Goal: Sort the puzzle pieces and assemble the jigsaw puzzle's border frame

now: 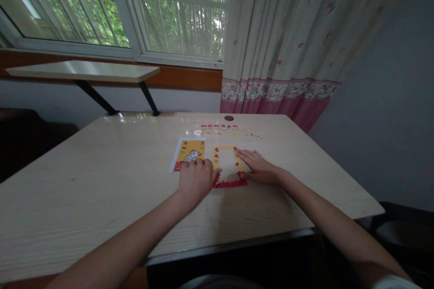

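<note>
A jigsaw border point(230, 184), yellow above and red below, lies flat on the table with its middle showing bare tabletop. My left hand point(195, 179) rests beside it with nothing in its grasp; its thumb touches the border's left side, and its fingers bend over the bottom of a picture card point(190, 146). That card shows a white cartoon animal on yellow and red, partly covered by the fingers. My right hand point(259, 168) lies open along the border's right side, fingers stretched onto the upper corner and thumb near the lower red part.
Several loose jigsaw pieces point(220, 130) lie in rows toward the back of the pale wooden table point(118, 189). Behind them is a round cable hole point(229, 118). A raised shelf point(84, 69) stands at the back left. A curtain point(278, 54) hangs by the window.
</note>
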### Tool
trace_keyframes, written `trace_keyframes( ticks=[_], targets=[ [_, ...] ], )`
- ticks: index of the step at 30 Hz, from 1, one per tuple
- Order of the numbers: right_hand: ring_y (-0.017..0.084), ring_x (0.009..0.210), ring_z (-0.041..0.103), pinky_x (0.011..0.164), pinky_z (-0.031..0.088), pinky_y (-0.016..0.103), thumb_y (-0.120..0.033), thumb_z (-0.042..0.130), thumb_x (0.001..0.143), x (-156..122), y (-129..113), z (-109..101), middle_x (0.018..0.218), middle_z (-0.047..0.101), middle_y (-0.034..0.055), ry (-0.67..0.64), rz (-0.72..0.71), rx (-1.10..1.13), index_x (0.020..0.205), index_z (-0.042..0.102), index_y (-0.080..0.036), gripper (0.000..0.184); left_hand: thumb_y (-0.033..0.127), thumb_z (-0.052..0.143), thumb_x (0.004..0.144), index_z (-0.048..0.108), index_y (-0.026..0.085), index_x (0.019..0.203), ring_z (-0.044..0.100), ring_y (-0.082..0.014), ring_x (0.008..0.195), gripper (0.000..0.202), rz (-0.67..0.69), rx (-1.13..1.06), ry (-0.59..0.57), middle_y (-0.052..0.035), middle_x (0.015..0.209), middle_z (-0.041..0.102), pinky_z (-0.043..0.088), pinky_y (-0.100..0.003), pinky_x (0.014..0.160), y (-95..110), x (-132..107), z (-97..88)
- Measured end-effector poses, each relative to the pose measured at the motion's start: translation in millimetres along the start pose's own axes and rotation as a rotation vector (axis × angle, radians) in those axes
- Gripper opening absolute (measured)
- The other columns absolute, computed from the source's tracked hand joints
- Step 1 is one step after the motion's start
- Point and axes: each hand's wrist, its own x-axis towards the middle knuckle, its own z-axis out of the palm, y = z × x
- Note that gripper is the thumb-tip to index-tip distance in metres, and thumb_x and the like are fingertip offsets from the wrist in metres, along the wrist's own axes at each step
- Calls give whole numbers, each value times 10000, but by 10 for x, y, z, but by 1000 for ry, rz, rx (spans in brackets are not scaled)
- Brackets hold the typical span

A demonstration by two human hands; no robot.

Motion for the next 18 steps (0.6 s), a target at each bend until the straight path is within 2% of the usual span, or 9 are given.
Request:
trace_keyframes(
  ticks=[3, 6, 10, 13, 16, 18],
  targets=[
    [296, 1353, 146, 1093, 85, 505, -695, 352, 776, -6, -14, -11, 1487, 134, 110, -3, 6, 2, 1434, 104, -177, 874, 544, 293, 863, 619, 121, 928, 578, -337, 832, 538, 4, -15, 24, -183, 889, 631, 399, -440, 707, -4, 3, -11],
    [293, 1356, 136, 1094, 77, 509, -696, 349, 777, -12, -28, -24, 1488, 132, 105, -15, 13, 5, 1434, 104, -182, 870, 552, 276, 862, 609, 134, 964, 533, -344, 930, 543, -35, -28, 95, -178, 959, 620, 384, -443, 758, -158, 103, -52],
    [298, 1357, 131, 1094, 66, 521, -694, 348, 778, -16, -35, -34, 1491, 123, 92, -26, 16, 9, 1435, 95, -195, 863, 488, 258, 879, 575, 134, 1076, 501, -348, 976, 515, -172, -22, 130, -173, 1032, 603, 382, -462, 782, -695, 370, -57],
    [300, 1355, 139, 1094, 75, 519, -693, 356, 776, -17, -42, -41, 1490, 127, 91, -16, 14, 7, 1435, 100, -205, 859, 392, 280, 878, 537, 174, 1172, 466, -361, 1035, 447, -200, -3, 186, -160, 1118, 569, 365, -506, 812, -1164, 539, 57],
    [294, 1353, 149, 1094, 91, 512, -691, 346, 781, -19, -48, -47, 1487, 144, 94, -10, 16, 4, 1435, 101, -201, 853, 354, 299, 861, 519, 211, 1211, 459, -350, 1055, 437, -145, -40, 135, -141, 1151, 554, 387, -486, 810, -1491, 639, 239],
    [291, 1353, 152, 1095, 93, 508, -689, 333, 788, -18, -45, -45, 1486, 145, 96, -9, 16, 2, 1435, 103, -196, 845, 362, 306, 848, 529, 207, 1204, 462, -322, 1065, 448, -39, -56, 103, -125, 1159, 551, 389, -454, 846, -1605, 690, 361]
  ],
)
